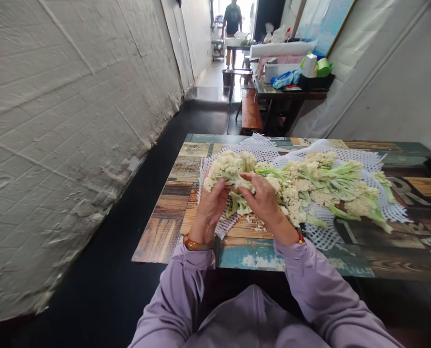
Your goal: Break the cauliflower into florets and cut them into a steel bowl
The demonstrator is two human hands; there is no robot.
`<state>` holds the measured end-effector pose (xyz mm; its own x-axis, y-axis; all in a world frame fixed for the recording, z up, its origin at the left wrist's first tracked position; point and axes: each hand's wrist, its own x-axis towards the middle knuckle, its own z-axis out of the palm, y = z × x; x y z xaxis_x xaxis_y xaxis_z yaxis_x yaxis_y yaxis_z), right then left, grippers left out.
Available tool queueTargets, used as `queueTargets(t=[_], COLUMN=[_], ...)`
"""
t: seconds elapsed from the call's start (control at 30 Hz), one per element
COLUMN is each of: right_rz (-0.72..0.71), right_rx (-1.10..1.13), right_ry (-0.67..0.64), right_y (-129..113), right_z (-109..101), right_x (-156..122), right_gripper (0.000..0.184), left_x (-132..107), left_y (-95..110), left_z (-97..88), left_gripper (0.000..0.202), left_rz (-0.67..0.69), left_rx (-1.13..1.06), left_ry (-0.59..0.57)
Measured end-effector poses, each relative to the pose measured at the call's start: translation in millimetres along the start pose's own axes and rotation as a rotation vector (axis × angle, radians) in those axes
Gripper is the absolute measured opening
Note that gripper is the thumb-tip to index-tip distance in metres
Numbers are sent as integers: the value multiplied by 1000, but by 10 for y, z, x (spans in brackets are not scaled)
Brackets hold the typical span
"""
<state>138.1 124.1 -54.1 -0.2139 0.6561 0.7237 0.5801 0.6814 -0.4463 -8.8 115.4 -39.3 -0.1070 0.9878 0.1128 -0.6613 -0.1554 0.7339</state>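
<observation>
My left hand is wrapped around a large piece of cauliflower, held up over the table's left half. Fingers of my right hand pinch the pale stem of that same piece from the right. Beyond and to the right, a heap of cauliflower pieces with green stalks lies on white foam netting. Small cauliflower crumbs are scattered on the wood below my hands. Part of the held piece's underside is hidden by my fingers.
The patterned wooden table stands before me. A whitish covered wall runs along the left. Farther back are a wooden bench, a cluttered second table, and a person standing near the bright doorway.
</observation>
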Motion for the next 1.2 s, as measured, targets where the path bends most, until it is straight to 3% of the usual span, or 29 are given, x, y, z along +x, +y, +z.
queueTargets(t=[0.1,0.23,0.37,0.47,0.63,0.7,0.8,0.93,1.2], right_rz=[-20,-24,-82,-162,-251,-258,-215,-100,255], right_rx=[-52,-144,-124,-41,28,20,-23,-71,52], right_ry=[48,101,29,-65,-82,-65,-43,11,171], right_y=[56,81,54,8,-20,-5,17,5,-82], right_z=[-58,-140,-175,-187,-232,-233,-178,-30,82], right_x=[29,52,56,66,99,104,88,34,25], right_gripper=[28,28,30,32,31,31,31,30,32], left_x=[9,69,95,83,49,33,3,-47,-188], left_y=[-9,11,113,232,313,277,194,102,-61], left_z=[-36,-129,-154,-125,-154,-176,-164,-74,71], left_gripper=[71,100,119,123,104,87,66,53,48], left_rz=[39,315,520,561,347,318,452,704,925], left_rx=[121,428,723,717,586,621,761,972,1038], left_ry=[-80,-66,-55,-64,-223,-210,-70,68,89])
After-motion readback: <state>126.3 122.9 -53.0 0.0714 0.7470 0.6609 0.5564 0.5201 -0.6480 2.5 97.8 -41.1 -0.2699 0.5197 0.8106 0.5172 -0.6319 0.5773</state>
